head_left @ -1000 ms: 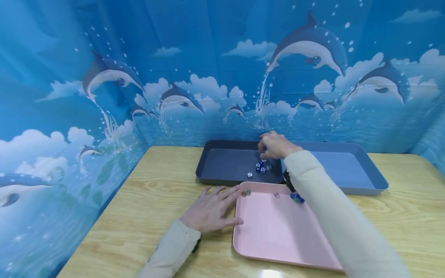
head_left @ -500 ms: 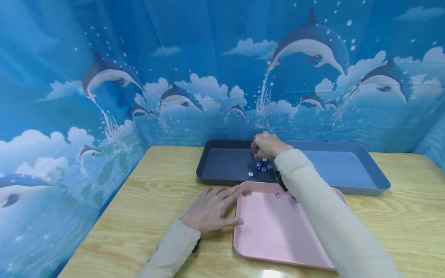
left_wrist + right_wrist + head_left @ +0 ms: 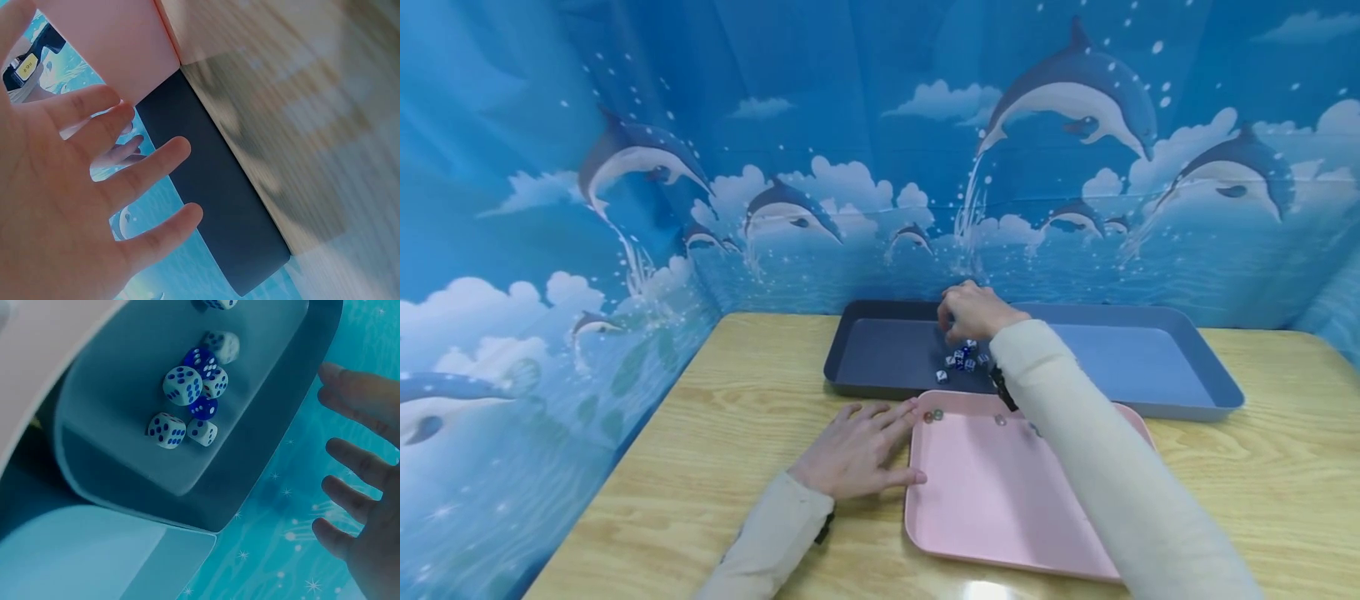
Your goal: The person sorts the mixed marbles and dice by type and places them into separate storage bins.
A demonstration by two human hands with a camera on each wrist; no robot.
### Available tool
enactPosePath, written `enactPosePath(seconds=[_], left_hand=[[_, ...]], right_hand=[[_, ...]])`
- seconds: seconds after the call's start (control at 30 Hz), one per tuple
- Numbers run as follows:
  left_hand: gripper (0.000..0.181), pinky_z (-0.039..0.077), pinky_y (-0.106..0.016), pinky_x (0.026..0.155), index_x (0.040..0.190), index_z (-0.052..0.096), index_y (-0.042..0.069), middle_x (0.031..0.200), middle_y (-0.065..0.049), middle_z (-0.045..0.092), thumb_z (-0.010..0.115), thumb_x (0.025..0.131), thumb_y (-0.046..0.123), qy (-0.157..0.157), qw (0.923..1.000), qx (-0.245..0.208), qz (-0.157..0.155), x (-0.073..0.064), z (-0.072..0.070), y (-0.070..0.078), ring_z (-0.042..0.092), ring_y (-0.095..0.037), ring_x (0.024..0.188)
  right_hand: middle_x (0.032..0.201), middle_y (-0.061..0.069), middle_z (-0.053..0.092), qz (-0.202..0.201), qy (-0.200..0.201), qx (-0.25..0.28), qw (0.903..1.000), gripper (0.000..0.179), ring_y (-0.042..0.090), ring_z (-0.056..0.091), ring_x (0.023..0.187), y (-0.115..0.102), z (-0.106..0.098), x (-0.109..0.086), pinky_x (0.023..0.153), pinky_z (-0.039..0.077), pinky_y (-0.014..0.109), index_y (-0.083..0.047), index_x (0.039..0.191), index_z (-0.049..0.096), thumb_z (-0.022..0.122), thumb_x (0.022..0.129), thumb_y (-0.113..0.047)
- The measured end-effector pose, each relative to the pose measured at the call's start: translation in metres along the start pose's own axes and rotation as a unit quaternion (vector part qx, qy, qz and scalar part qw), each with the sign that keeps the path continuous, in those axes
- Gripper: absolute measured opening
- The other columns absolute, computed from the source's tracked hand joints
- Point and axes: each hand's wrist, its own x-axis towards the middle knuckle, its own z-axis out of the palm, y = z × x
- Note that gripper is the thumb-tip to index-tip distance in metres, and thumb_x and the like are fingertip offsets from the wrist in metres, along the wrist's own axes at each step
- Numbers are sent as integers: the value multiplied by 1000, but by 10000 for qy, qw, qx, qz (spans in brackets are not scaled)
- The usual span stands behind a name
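My left hand [image 3: 856, 454] lies with spread, straight fingers at the left side of the pink tray [image 3: 992, 508]. Its fingertips and thumb touch the tray's rim, and nothing is in its grasp. Above the back of the dark grey tray [image 3: 880, 350], my right hand [image 3: 977, 312] hangs with loosely bent fingers. The right wrist view shows no object between those fingers. Below it, several white dice with blue pips [image 3: 183, 385] and translucent blue dice [image 3: 203, 407] sit clustered at the dark tray's right end. One white die [image 3: 222, 347] there looks blurred.
A blue-grey tray [image 3: 1127, 358] adjoins the dark one on the right. Along the pink tray's far edge lie two small marbles [image 3: 933, 415] and a clear one [image 3: 1001, 420]. My right sleeve [image 3: 1097, 450] covers part of that tray. A dolphin-print curtain [image 3: 850, 208] hangs behind.
My right hand has moved left over the dark tray and released a white die, which now shows at the cluster's left. The left hand has stayed in place.
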Motion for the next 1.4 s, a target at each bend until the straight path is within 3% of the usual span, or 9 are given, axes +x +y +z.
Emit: enactPosePath(seconds=[0.37,0.83,1.13,1.4], left_hand=[[85,41,-62,106,162,28,21,163,1,31,47,96,71,-60,9999,-101,-41,1,0,0,51,-33,134],[86,43,-61,106,162,27,20,164,1,30,49,96,70,-134,9996,-236,-56,1,0,-1,51,-33,134],[86,43,-60,105,162,27,21,164,1,30,47,96,71,-177,9993,-312,-47,2,2,1,52,-33,134],[85,45,-59,104,162,27,20,164,0,30,49,96,69,-101,9997,-222,-25,2,1,0,54,-33,132]], right_hand=[[152,23,45,160,-178,-7,9997,19,44,34,140,2,0,-4,114,26,64,-7,110,77,76,92,-14],[153,25,43,-183,159,-52,9997,11,45,30,143,3,-3,-20,113,23,68,-9,99,79,79,90,-15],[151,27,44,-553,496,-176,9971,6,49,30,142,4,-4,-44,110,24,72,-13,95,79,80,89,-13],[151,28,43,-533,815,-71,9952,13,50,28,143,10,-9,-72,111,21,73,-11,98,79,82,86,-14]])
